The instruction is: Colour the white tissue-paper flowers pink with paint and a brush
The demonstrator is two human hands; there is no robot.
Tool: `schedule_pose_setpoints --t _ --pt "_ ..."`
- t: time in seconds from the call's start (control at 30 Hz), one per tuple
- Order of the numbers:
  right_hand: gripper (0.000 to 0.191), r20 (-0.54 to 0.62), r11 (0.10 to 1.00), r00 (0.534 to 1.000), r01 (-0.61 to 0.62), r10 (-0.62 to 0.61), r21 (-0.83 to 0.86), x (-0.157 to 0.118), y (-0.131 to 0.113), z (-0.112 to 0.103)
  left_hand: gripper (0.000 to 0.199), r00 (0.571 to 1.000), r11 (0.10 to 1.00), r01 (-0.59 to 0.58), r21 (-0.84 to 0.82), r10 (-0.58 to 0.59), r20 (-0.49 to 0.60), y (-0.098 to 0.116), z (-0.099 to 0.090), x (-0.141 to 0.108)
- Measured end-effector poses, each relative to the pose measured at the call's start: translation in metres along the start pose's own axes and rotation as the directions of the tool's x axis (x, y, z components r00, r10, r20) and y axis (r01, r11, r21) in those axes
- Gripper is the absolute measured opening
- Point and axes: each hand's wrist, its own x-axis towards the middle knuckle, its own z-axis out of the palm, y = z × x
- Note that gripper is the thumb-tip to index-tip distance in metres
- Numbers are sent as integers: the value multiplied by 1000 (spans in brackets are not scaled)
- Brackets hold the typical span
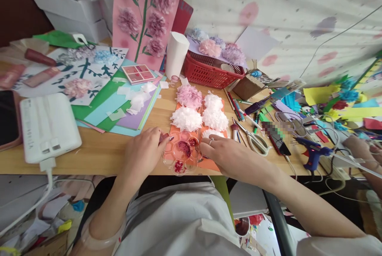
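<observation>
A clear flower-shaped plastic palette lies at the front of the table, partly over an orange sheet. Dark red and pink colour sits in several of its round wells. My left hand is closed at the palette's left rim, with the thumb over the edge. Something small and reddish shows by those fingertips, too hidden to name. Wearing a ring, my right hand curls its fingers at the right rim. Just behind, on the orange sheet, are white paper flowers and a pink-tinted paper flower.
Scissors, a makeup brush and a blue glue gun lie to the right. A white power bank and coloured paper are on the left. Behind stands a red basket. Another person's hand is at far right.
</observation>
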Motion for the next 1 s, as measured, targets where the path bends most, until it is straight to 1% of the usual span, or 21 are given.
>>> schedule_pose_setpoints --t 0.13,0.2,0.37,0.47,0.63,0.7,0.77,0.9,1.0 --pt "42 34 991 992 118 -120 56 3 8 -9 25 1000 1000 11 10 -10 -8 0 1 0" --pt "41 59 987 989 132 -137 93 4 10 -13 25 1000 1000 11 14 -11 -11 0 1 1" --pt "44 119 972 987 84 -112 220 8 18 -25 25 1000 1000 11 13 -11 -8 0 1 0" --pt "34 164 954 981 51 -102 294 19 25 -32 26 1000 1000 21 18 -21 -5 0 1 1" --pt "24 270 932 963 -89 -10 351 43 36 -43 26 1000 1000 12 16 -12 6 -2 1 2" --pt "20 304 913 953 -119 -6 390 52 38 -46 27 1000 1000 6 13 -6 15 -2 1 2" --pt "18 305 894 952 -126 -13 430 59 40 -48 27 1000 1000 7 18 -7 18 -2 0 2" --pt "12 323 865 946 -174 14 470 71 45 -47 29 1000 1000 4 21 -4 5 -2 0 3" --pt "9 340 812 940 -206 9 547 76 52 -43 30 1000 1000 0 27 0 4 -2 1 3"
